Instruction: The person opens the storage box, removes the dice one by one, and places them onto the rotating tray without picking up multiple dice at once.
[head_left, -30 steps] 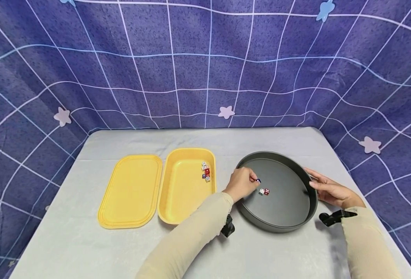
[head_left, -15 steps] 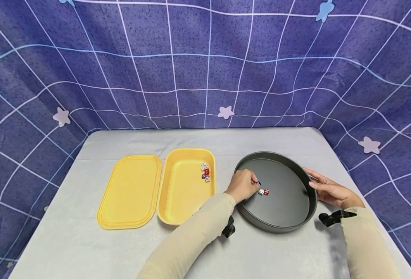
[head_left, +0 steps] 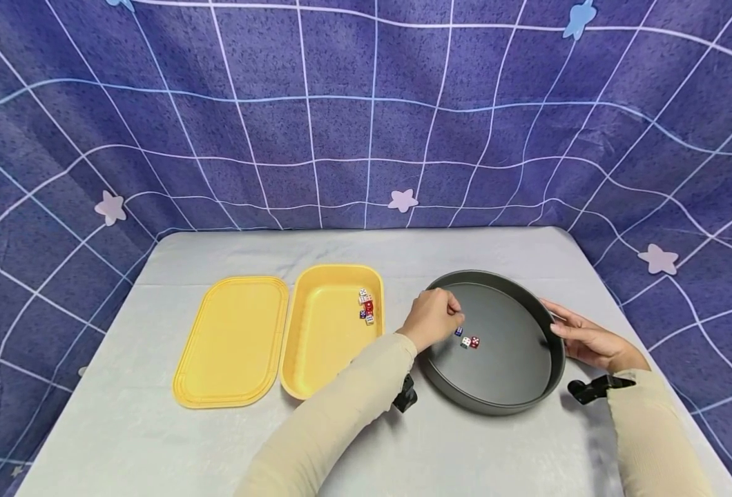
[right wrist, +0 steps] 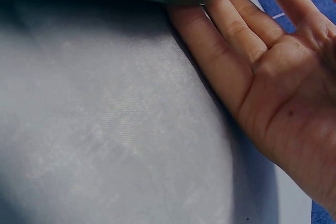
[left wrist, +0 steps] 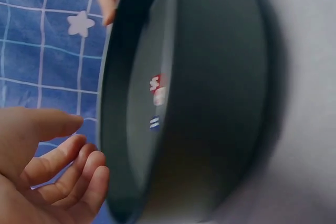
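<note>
Left hand point(head_left: 431, 319): above the left part of the pan point(head_left: 509, 376); its grip is released, fingers loosely bent with nothing between them.
Blue die point(head_left: 458, 331): on the pan floor, just beside the left fingertips.
White die point(head_left: 465, 342) and red die point(head_left: 474, 342): side by side near the blue die, towards the near edge of the surface point(head_left: 496, 455).
Right hand point(head_left: 592, 342): its grip appears to be grasping the pan's side that faces the surface's right edge.
Yellow tray point(head_left: 325, 352): left of the pan, with a cluster of dice point(head_left: 368, 305) along its right wall.
Yellow lid point(head_left: 232, 345): flat, nearest the surface's left edge.
Dice handling: best to meet one die at a time on opposite faces, thumb against fingertip, without nudging its neighbours.
Pan handling: steady, light pressure from the right should stop it sliding or tipping; the left wrist should clear the rim.
</note>
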The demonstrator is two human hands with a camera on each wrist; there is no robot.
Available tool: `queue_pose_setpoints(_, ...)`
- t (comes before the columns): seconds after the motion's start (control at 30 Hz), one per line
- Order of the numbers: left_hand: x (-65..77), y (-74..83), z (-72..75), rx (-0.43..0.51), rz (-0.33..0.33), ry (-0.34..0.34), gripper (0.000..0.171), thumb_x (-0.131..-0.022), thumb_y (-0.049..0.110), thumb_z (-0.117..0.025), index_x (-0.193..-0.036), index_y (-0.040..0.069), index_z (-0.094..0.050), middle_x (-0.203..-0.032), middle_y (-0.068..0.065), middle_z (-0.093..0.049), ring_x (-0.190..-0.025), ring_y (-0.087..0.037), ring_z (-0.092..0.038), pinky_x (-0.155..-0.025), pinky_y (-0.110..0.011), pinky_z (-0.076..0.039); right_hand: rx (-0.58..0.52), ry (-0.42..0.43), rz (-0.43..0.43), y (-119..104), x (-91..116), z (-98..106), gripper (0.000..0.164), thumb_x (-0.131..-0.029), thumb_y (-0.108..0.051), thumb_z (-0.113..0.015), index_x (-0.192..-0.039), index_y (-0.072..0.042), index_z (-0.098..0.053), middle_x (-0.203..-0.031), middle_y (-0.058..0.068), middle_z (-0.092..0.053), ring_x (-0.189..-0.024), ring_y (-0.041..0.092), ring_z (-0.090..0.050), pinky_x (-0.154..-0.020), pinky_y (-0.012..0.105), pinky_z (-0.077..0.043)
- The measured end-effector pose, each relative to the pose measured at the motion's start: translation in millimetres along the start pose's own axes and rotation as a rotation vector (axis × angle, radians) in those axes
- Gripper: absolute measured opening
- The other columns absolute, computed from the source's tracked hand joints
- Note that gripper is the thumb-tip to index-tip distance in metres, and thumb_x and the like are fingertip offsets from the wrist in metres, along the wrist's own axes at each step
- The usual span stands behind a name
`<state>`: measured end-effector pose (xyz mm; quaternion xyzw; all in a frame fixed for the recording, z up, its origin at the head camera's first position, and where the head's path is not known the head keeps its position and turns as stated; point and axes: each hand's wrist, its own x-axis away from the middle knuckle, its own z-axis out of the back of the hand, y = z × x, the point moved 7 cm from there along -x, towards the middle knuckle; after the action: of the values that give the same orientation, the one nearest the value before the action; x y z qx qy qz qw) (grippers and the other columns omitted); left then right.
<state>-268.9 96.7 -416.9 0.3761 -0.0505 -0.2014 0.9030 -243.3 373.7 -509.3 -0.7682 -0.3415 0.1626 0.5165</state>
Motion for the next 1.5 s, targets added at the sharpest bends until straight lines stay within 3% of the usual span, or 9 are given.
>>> queue_pose_setpoints(0.37, -4.2, 8.8, 39.1, 0.055, -0.061, -0.092, 0.020, -0.085, 0.019, -0.073, -0.100, 0.006, -0.072, -0.087, 0.002, -0.069, -0.077, -0.005, -0.061, -0.073, -0.016, -0.047, -0.019, -0.011, 0.009, 0, 0, -2, 0.057, -0.102, 0.003, -0.025, -0.147, -0.031, -0.035, -0.140, -0.006, -0.051, -0.116, 0.016, -0.057, -0.095, 0.036, -0.049)
queue_pose_setpoints(0.67, -1.6, -17.8, 72.7, 0.188, -0.104, -0.172, 0.023, -0.084, 0.015, -0.074, -0.105, 0.005, -0.071, -0.098, -0.004, -0.072, -0.088, -0.012, -0.065, -0.080, -0.018, -0.050, -0.001, 0.001, 0.004, 0, 0, -2, 0.057, -0.102, 0.002, -0.025, -0.147, -0.032, -0.034, -0.141, -0.009, -0.049, -0.117, 0.015, -0.057, -0.095, 0.035, -0.049)
queue_pose_setpoints(0.87, 2.6, -50.7, 96.1, 0.248, -0.039, -0.134, 0.023, -0.085, 0.012, -0.072, -0.107, 0.003, -0.070, -0.102, -0.007, -0.071, -0.093, -0.017, -0.065, -0.086, -0.025, -0.051, 0.006, 0.006, 0.006, 1, 0, -1, 0.057, -0.102, 0.002, -0.026, -0.148, -0.031, -0.033, -0.141, -0.008, -0.049, -0.117, 0.015, -0.057, -0.094, 0.035, -0.049)
queue_pose_setpoints(1.03, 7.4, -81.7, 106.2, 0.277, 0.042, -0.102, 0.024, -0.083, 0.007, -0.072, -0.106, -0.001, -0.069, -0.099, -0.012, -0.070, -0.090, -0.020, -0.064, -0.085, -0.029, -0.051, 0.012, 0.009, 0.007, 0, 1, -2, 0.057, -0.102, 0.002, -0.026, -0.148, -0.031, -0.032, -0.141, -0.008, -0.049, -0.117, 0.015, -0.057, -0.094, 0.035, -0.049)
queue_pose_setpoints(1.3, 18.1, -127.0, 100.3, 0.266, 0.233, -0.089, 0.030, -0.076, -0.008, -0.069, -0.106, -0.005, -0.067, -0.101, -0.017, -0.069, -0.089, -0.023, -0.066, -0.081, -0.029, -0.054, 0.006, 0.004, 0.010, -1, 1, -3, 0.057, -0.102, 0.002, -0.026, -0.148, -0.031, -0.033, -0.141, -0.009, -0.048, -0.117, 0.015, -0.056, -0.095, 0.035, -0.049)
queue_pose_setpoints(1.5, 22.0, -145.7, 89.7, 0.238, 0.297, -0.080, 0.027, -0.073, -0.009, -0.071, -0.099, -0.006, -0.068, -0.093, -0.014, -0.070, -0.080, -0.018, -0.065, -0.077, -0.028, -0.053, 0.007, 0.008, 0.004, 0, 1, -3, 0.057, -0.102, 0.002, -0.026, -0.149, -0.030, -0.030, -0.142, -0.008, -0.048, -0.119, 0.016, -0.055, -0.095, 0.036, -0.048)
